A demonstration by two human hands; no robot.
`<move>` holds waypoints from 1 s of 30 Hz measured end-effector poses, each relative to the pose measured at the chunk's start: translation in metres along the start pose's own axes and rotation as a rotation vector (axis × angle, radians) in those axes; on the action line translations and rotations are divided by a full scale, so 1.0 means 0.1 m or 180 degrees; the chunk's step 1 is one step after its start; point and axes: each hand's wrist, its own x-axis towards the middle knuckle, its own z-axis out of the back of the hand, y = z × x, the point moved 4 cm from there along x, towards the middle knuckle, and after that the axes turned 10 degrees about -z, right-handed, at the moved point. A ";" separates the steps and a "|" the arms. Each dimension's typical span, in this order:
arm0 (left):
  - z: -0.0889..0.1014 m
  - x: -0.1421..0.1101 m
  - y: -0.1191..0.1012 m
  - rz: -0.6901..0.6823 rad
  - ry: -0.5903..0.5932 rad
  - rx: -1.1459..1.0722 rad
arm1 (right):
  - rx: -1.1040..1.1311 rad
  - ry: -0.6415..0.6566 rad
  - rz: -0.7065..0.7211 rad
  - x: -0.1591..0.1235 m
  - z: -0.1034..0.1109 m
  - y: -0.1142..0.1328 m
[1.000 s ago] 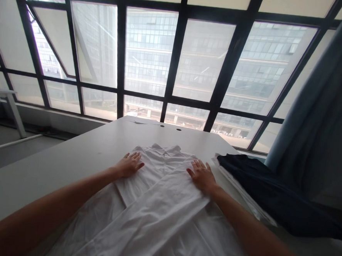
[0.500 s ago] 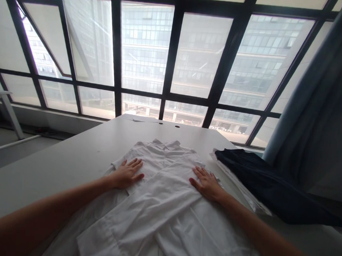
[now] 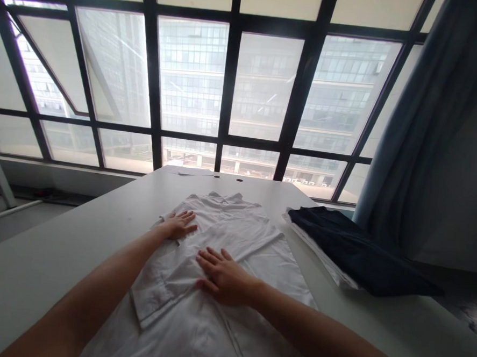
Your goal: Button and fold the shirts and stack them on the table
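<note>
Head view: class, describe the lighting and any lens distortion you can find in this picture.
In the head view, the windows backlight the scene, leaving the white shirt and right hand dim; the window frames lean and curve toward the edges, a wide-angle distortion; nothing looks strongly blurred.

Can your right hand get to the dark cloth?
Probably yes. The right hand rests on the white shirt, and only the shirt's edge and a strip of table lie between it and the dark cloth.
</note>
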 end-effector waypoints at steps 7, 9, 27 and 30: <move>0.13 -0.14 -0.80 -0.0775 -0.0800 -0.0310 | -0.0024 -0.0058 -0.0711 -0.26 0.13 -0.40; 0.01 -0.27 -1.07 -0.1244 -0.0572 -0.0339 | -0.0110 -0.0078 -0.1147 -0.27 0.15 -0.70; 0.09 -0.33 -0.36 -0.0665 -0.0478 0.0620 | -0.0227 -0.0244 -0.0978 -0.19 0.18 -0.79; 0.14 -0.49 -0.70 -0.0793 -0.0652 0.0887 | -0.0187 -0.0176 -0.1213 -0.46 0.18 -0.84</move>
